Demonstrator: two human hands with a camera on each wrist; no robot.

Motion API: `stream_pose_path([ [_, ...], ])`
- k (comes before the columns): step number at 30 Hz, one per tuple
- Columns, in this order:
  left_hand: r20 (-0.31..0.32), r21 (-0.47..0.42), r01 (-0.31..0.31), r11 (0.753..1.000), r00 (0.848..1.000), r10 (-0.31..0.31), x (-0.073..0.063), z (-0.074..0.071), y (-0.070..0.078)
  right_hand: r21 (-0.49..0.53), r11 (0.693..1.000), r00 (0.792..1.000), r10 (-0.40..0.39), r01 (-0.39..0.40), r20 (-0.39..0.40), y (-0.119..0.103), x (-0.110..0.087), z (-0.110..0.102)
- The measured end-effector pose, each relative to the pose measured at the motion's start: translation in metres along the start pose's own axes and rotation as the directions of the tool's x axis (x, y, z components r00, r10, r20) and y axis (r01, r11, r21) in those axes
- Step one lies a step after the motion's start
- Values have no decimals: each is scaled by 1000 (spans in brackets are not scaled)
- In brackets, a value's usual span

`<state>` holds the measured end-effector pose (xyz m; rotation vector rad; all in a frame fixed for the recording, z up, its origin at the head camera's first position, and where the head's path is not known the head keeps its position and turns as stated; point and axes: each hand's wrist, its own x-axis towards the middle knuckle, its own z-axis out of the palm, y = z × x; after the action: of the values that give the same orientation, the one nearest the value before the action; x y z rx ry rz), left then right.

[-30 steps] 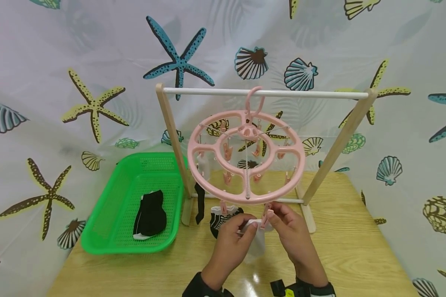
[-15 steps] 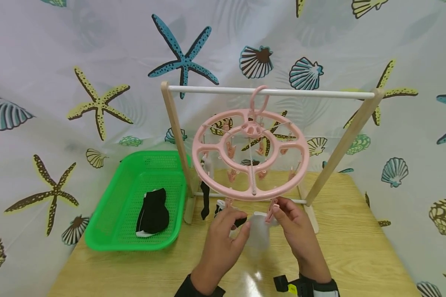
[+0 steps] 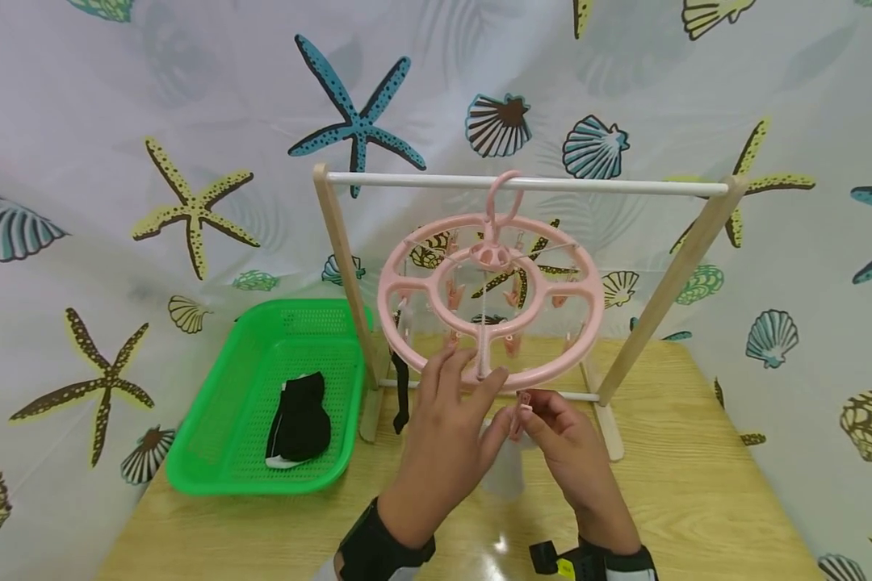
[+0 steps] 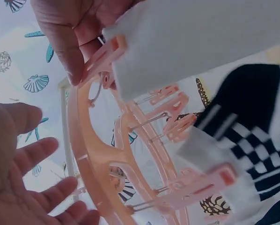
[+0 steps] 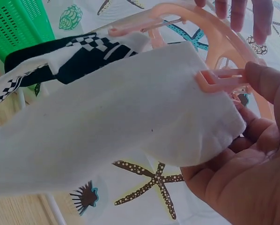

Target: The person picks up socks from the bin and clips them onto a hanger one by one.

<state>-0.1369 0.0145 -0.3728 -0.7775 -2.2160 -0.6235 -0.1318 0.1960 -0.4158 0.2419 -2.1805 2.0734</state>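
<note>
Right grip (image 3: 580, 456) is pinched: thumb and fingers on the tail of a pale-pink plastic peg (image 4: 106, 54), some fingers behind the cuff of a plain white fabric sock (image 5: 98, 122). Sock is at that grip, peg nose over its cuff, length hanging below. Left grip (image 3: 446, 436) is just left of it, fingers spread, nothing held, up at the front rim of a round pink plastic hanger (image 3: 490, 257), which sits above the right grip. Left of the white sock, a black-and-white checked fabric sock (image 4: 257, 140) hangs by its cuff from a second pink peg (image 4: 205, 185). Further left of both: green plastic mesh basket (image 3: 262, 484) on the wood-grain worktop (image 3: 698, 452), black fabric piece (image 3: 298, 424) inside.

To peg it well, my take: feed cuff deep into the peg, keep it flat, ease off the tail slowly, light tug before release. Peg looks nearer one side of the cuff, so more central should hang straighter. Free left grip could steady the rim against swing.

Can't make out: cuff depth inside the peg, whether left fingertips touch the rim. White sock's toe is cut off in both wrist views; left grip blocks the checked sock from the head camera
</note>
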Motion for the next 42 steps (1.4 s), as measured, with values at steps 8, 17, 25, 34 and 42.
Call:
stream_pose_path([
  [8, 93, 10, 99, 995, 991, -99, 0, 4, 2, -24, 1000, 1000, -13, 13, 7, 3, 0, 6],
  [17, 62, -25, 99, 995, 993, -97, 0, 7, -2, -81, 992, 994, -93, 97, 55, 5, 1, 3],
  [25, 67, -38, 135, 990, 989, -132, 0, 7, -6, -160, 987, 999, -34, 34, 4, 3, -2, 2],
  [34, 41, -50, 139, 989, 990, -137, 2, 4, -15, -52, 999, 955, -11, -5, -297, -5, -13, -5],
  [42, 22, -136, 147, 980, 989, -145, 4, -2, -23, 62, 995, 852, -32, 75, -522, -13, -12, -16],
])
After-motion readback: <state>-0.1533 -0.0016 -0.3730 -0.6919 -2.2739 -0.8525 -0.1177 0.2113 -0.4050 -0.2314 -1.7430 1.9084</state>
